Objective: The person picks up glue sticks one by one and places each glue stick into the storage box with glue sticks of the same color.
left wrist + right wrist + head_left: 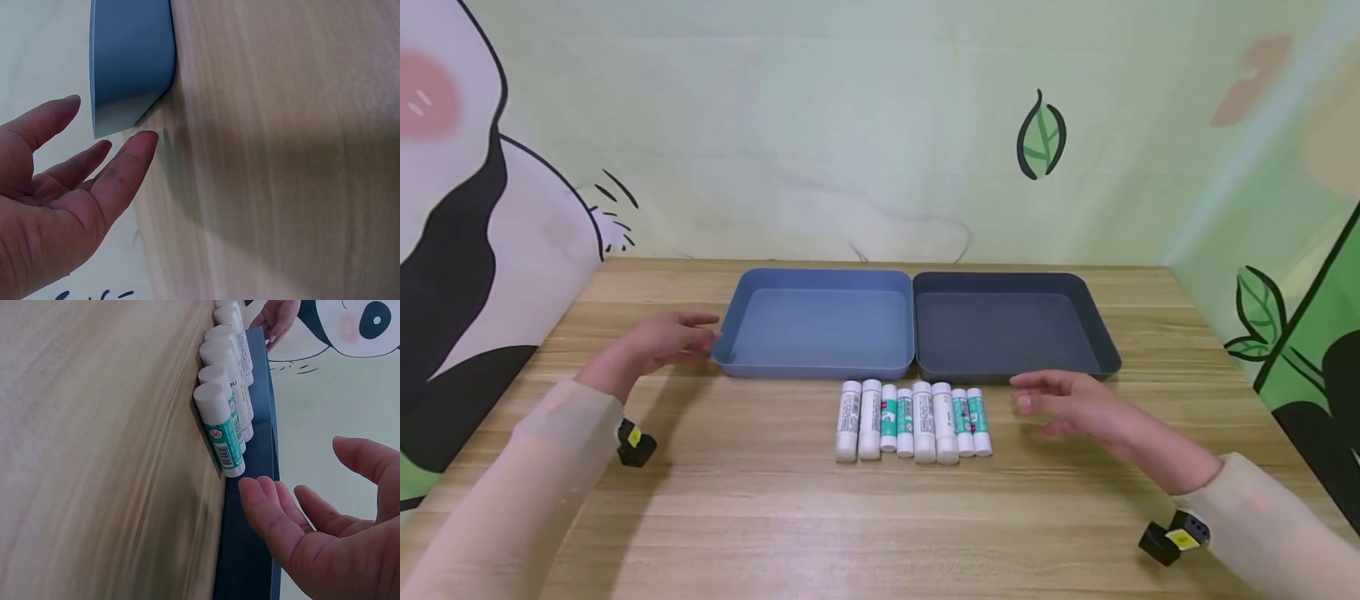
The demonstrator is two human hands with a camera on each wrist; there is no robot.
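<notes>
Several glue sticks lie side by side in a row on the table, in front of the two trays. Some are larger and mostly white (847, 421); the smaller ones have green labels, such as the green-labelled glue stick (224, 444) at the row's right end. My left hand (673, 340) is beside the left side of the blue tray (132, 56), fingers spread and holding nothing; whether a fingertip touches the tray, I cannot tell. Near the front edge of the dark grey tray (1015, 329), right of the row, my right hand (1075, 404) hovers with relaxed, empty fingers.
Both trays stand next to each other toward the back of the wooden table (790, 525), with nothing inside. Behind them rises a pale green wall covering (850, 125) with a printed panda and leaves. A small black device (636, 443) is on each wrist.
</notes>
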